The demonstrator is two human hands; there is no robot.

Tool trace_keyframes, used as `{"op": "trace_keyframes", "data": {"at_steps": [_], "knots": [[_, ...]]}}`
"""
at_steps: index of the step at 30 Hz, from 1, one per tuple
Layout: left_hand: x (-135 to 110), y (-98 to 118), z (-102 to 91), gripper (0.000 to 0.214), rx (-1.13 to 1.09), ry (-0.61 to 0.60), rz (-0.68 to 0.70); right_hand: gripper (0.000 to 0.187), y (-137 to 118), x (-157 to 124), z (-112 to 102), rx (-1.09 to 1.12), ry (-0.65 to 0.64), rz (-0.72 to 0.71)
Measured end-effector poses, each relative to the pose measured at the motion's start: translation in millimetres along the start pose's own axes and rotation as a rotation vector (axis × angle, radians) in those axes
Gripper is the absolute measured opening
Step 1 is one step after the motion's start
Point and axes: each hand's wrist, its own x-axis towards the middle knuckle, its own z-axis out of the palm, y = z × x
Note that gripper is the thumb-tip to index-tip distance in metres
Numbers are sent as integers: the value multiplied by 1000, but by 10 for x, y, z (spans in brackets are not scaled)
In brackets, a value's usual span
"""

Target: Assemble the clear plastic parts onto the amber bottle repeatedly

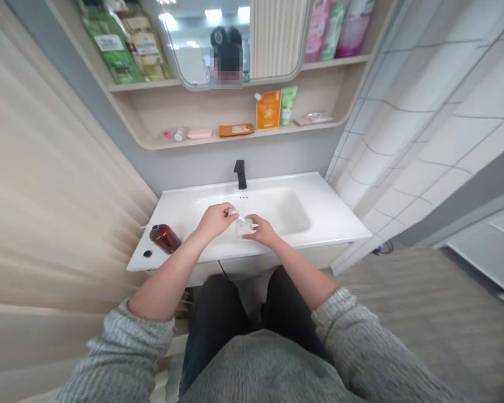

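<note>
As the person leaned over the white vanity counter [336, 219], both hands met above its front part around a small clear plastic packet [244, 226], keeping it in direct view. The left hand [213, 221] was closed in a pinch on a small white tip [233, 212] at the packet's 11 o'clock side. The right hand [262, 231] gripped the packet from its 3 o'clock side, apparently steadying it against that pinch. Whether the packet touched the counter could not be told. A reddish-brown bottle [164, 238] lay at the hands' 9 o'clock, just beyond the left forearm, while the black faucet [240, 174] stood at 12 o'clock and the sink basin [293, 212] sat at 2 o'clock, apart from the hands.
</note>
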Motion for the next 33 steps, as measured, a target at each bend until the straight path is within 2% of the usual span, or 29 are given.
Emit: {"op": "trace_keyframes", "data": {"at_steps": [4,7,10,14,18,20,23,25,27,29,31,33], "knots": [[11,-14,-82,21,55,30,24,73,-2,22,49,9,-5,1],[22,-57,-105,21,121,7,25,72,33,13,65,37,-9,11],[35,-91,-47,21,212,-80,35,74,75,2,81,55,-18,22],[88,-100,146,20,320,-244,75,77,112,6,99,41,-35,6],[182,-87,300,16,373,-352,84,76,138,8,94,39,-49,-9],[225,-65,312,19,356,-435,152,74,159,8,90,32,-56,-22],[261,0,277,38,356,-518,294,76,200,12,92,59,-50,-51],[269,56,251,39,438,-495,292,77,221,15,97,79,-37,-55],[274,101,240,33,544,-485,227,77,230,17,101,74,-40,-56],[279,126,242,24,582,-544,233,75,230,17,102,57,-53,-64],[279,138,249,31,528,-622,343,71,230,17,102,57,-53,-69],[268,150,261,43,465,-634,432,72,239,17,103,71,-43,-66]]}}
